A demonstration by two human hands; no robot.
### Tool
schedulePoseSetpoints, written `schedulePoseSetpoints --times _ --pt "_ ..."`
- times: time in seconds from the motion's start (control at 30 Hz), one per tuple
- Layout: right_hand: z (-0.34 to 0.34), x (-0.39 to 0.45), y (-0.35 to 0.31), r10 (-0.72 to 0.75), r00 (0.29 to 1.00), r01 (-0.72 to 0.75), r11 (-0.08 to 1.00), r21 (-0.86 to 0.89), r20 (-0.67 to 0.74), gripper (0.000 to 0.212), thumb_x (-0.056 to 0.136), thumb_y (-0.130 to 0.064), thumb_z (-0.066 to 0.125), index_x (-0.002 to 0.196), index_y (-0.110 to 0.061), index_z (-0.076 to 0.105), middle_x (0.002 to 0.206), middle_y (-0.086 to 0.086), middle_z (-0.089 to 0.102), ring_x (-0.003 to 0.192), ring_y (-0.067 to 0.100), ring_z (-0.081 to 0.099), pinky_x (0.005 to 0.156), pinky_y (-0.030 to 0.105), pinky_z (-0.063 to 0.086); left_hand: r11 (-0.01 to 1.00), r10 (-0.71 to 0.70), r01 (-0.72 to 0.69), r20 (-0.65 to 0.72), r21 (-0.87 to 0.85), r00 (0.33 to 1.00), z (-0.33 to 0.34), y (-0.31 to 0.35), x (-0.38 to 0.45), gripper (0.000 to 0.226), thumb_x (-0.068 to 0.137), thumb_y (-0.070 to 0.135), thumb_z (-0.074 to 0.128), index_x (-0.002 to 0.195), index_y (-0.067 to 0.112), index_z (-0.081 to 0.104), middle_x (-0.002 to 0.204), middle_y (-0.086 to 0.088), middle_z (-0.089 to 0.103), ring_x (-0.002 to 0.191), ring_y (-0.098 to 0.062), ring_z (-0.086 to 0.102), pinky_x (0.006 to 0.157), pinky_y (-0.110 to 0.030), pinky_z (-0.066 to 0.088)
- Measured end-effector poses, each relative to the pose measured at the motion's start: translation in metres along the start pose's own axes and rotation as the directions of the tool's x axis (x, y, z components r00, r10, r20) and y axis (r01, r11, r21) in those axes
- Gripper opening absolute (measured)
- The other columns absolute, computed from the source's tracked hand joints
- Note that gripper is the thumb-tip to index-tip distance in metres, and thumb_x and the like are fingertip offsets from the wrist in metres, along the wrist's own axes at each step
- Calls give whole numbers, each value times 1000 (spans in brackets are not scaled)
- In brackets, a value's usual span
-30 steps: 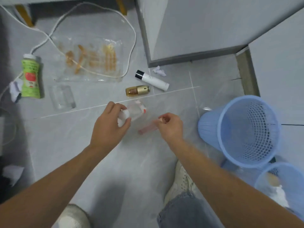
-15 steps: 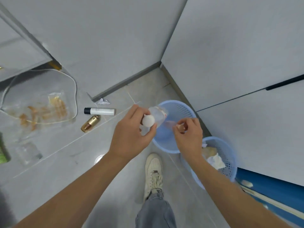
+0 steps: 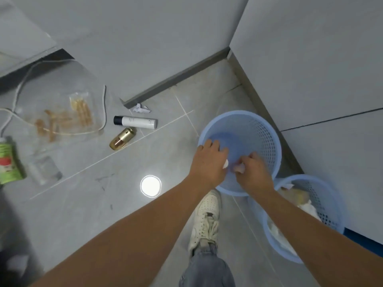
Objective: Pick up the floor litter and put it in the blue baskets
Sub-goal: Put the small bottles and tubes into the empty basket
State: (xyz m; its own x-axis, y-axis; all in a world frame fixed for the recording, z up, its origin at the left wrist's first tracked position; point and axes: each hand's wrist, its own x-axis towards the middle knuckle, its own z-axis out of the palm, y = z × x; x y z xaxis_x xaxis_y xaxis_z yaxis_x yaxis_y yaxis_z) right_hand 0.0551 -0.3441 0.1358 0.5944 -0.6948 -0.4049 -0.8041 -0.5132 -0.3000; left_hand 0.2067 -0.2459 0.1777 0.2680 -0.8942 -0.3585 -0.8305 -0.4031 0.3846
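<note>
Both my hands reach into the mouth of the nearer blue basket [image 3: 269,131], which stands upright on the floor. My left hand [image 3: 208,162] is closed around a small clear bottle; only its white cap [image 3: 225,164] shows past my palm. My right hand [image 3: 253,172] pinches a small pink item [image 3: 238,168] just beside that cap. A second blue basket [image 3: 328,201] stands to the right under my right forearm, with crumpled paper and wrappers inside. Still on the floor are a white tube with a black cap [image 3: 135,122], a gold bottle [image 3: 122,138] and a crumpled paper scrap [image 3: 141,108].
Further left lie a clear snack bag [image 3: 62,119], a clear plastic box [image 3: 44,169], a green bottle [image 3: 8,162] and a looping white cable [image 3: 104,112]. Grey cabinet fronts close in behind and to the right of the baskets. My white shoe [image 3: 207,220] stands just below the nearer basket.
I have carried the clear bottle and the pink item from the floor to the nearer basket, which now stands upright; both hands have dropped from above its rim into its mouth.
</note>
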Motion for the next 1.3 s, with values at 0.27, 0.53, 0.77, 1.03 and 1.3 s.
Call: schedulePoseSetpoints --times 0.27,0.53,0.77,1.03,1.3 --pt "-74 -6 -120 -298 943 308 950 52 -146 10 85 -7 68 94 -9 66 95 4 59 88 24 56 75 26 37 931 -253 134 -333 -340 908 -57 -73 -59 22 93 31 53 107 17 62 103 -3 59 96 -25 54 75 -42 48" --pt "49 60 -267 -533 846 524 837 155 20 23 84 -9 66 107 -14 66 104 4 62 97 26 61 80 43 54 760 -611 496 -202 -421 765 -10 -233 -117 28 96 31 58 120 18 62 117 -3 62 110 -24 57 79 -36 50" --pt "172 143 -331 -629 771 628 777 43 100 33 91 -9 59 123 -15 62 118 7 60 113 29 52 82 32 38 770 -619 535 -203 -347 759 68 -327 -71 39 89 32 65 124 17 56 116 -6 52 109 -29 48 78 -43 48" --pt "217 199 -340 -601 780 622 774 -119 175 45 90 -18 66 133 -21 53 124 9 58 116 31 52 89 39 43 814 -581 530 -300 -238 757 116 -348 -30 34 88 39 65 111 16 59 111 -6 52 103 -29 49 70 -35 30" --pt "152 156 -312 -588 805 594 800 -83 83 56 88 -14 70 138 -21 45 125 8 52 109 30 54 83 43 53 790 -608 531 -280 -307 743 66 -309 -74 24 90 32 67 106 18 57 104 -1 59 101 -27 50 75 -40 41"
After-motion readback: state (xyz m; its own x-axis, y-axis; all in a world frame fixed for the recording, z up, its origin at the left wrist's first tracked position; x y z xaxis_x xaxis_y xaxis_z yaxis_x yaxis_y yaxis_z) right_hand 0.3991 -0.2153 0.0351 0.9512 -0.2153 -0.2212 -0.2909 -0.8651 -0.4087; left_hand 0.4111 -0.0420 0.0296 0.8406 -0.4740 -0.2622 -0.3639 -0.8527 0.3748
